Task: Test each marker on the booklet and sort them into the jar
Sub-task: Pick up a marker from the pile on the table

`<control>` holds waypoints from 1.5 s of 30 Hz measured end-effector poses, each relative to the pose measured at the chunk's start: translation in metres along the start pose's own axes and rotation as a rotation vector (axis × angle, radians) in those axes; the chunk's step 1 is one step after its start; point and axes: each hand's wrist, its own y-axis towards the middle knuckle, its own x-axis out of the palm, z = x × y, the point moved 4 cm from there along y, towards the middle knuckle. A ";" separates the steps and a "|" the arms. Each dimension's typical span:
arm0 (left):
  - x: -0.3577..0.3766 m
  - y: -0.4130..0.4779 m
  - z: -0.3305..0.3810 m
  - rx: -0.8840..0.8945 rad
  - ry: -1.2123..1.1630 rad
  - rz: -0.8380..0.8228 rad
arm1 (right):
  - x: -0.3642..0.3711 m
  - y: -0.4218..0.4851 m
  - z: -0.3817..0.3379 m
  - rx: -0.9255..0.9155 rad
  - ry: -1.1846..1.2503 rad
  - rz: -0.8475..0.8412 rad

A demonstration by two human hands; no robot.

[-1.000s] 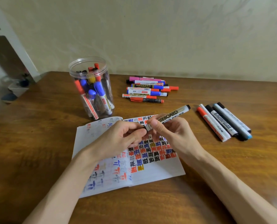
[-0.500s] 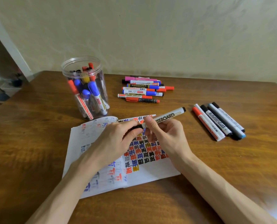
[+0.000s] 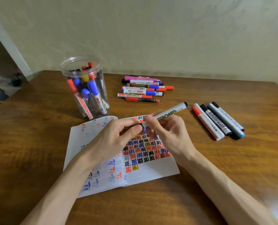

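Observation:
A white whiteboard marker [image 3: 170,113] with a black end is held over the open booklet [image 3: 151,172]. My right hand [image 3: 169,132] pinches its barrel between thumb and fingers. My left hand [image 3: 114,138] grips the black cap at the marker's near end, which is mostly hidden by the fingers. The booklet's pages carry rows of red, blue, black and yellow test marks. A clear plastic jar [image 3: 84,88] stands behind the booklet on the left with several markers upright in it.
A pile of several markers [image 3: 143,90] lies at the back centre of the wooden table [image 3: 29,143]. A row of several markers [image 3: 219,120] lies to the right. A wall runs behind the table; its left edge drops to a floor.
Both hands with the marker stay over the booklet's upper middle. The view has shifted slightly. The left fingers have closed tighter on the cap end.

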 end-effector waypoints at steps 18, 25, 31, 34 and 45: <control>-0.021 -0.006 -0.018 -0.037 0.095 0.153 | -0.031 0.005 0.019 0.266 -0.060 0.226; -0.024 -0.007 -0.027 -0.040 0.126 0.195 | 0.005 -0.028 -0.004 0.208 -0.154 -0.032; -0.023 -0.007 -0.029 -0.013 0.176 0.209 | 0.008 -0.066 0.007 0.209 -0.230 0.032; -0.022 -0.008 -0.030 -0.008 0.186 0.206 | 0.009 -0.068 0.010 0.205 -0.245 0.058; -0.021 -0.009 -0.031 -0.011 0.194 0.203 | 0.010 -0.067 0.015 0.220 -0.307 0.047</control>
